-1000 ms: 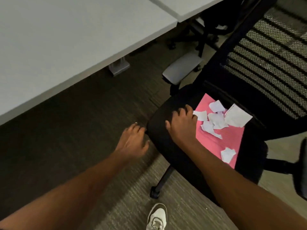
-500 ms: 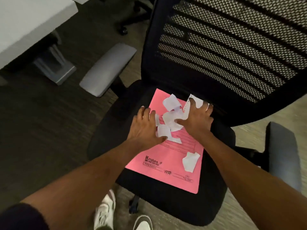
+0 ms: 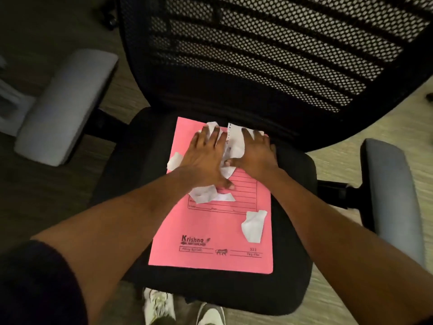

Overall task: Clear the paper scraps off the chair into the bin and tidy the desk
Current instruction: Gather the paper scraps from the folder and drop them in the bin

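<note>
Both hands are flat, palms down, on the pink folder [image 3: 210, 231] that lies on the black chair seat [image 3: 293, 266]. Left hand [image 3: 206, 156]: fingers [image 3: 203, 134] spread and extended, pressing on white paper scraps [image 3: 202, 194]; pieces stick out past its fingertips, at its left edge and under the wrist and thumb. Right hand [image 3: 254, 153]: fingers [image 3: 248, 134] also extended, lying on a larger torn sheet [image 3: 235, 141] with a perforated edge; thumb points in toward the left hand. The two hands are just beside each other, scraps bunched in the gap between them. Neither hand is closed around anything; contact is flat pressing, not pinching. One separate crumpled scrap [image 3: 254, 225] sits alone near the folder's right edge, well apart from both hands, nearer the camera. Folder has printed lines and "Krishna" lettering at the near end. Mesh backrest [image 3: 269, 55] rises right behind the fingertips. Grey armrests on both sides: left armrest [image 3: 68, 102], right armrest [image 3: 393, 195]. Shoes [image 3: 159, 306] visible on the floor below the seat's front edge. Bin and desk are out of frame.
</note>
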